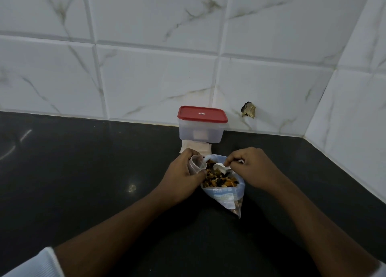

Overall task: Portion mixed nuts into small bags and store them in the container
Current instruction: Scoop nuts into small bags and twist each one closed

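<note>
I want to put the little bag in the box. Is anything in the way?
Yes: the red lid sits on the container, closing its top. Between it and the small bag in the left hand lies only a flat pile of packets.

Black countertop [83,172]; marbled white wall tiles [156,78]; chipped hole [248,109]

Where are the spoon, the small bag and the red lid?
spoon [219,167], head view, on its white bowl
small bag [196,163], head view, on its clear crumpled side
red lid [202,114], head view, on the middle of its top
</note>
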{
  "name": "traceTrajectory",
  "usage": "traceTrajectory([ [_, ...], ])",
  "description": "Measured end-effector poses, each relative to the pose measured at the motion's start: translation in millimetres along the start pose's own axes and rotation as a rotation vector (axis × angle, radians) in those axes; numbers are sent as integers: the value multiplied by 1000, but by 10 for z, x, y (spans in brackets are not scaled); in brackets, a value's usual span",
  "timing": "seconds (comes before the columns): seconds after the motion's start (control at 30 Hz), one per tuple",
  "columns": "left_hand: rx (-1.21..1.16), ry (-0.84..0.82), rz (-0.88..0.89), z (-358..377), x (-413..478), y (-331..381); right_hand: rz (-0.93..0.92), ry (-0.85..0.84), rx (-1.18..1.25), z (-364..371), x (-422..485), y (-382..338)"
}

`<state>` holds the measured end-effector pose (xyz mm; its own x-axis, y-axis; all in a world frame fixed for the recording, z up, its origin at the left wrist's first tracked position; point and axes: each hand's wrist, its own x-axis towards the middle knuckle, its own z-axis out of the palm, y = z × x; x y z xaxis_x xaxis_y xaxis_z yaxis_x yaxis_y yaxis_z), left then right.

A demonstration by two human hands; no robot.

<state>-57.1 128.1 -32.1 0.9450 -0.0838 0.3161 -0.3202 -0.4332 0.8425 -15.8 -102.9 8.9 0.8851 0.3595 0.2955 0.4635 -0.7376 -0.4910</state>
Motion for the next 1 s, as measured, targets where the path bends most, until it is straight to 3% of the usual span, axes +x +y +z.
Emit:
traceTrajectory([
  [0.17,-5,-4,-8,0,5,-3,31,-6,81,-29,6,5],
  [0.7,-5,-15,-20,-7,3,6,503,33,787,52,5,86],
  [0.87,-6,-13,-26,0,4,-4,519,96,786,30,-3,101],
  [1.0,-10,-7,-22,3,4,-3,430,140,856,-43,-42,19],
])
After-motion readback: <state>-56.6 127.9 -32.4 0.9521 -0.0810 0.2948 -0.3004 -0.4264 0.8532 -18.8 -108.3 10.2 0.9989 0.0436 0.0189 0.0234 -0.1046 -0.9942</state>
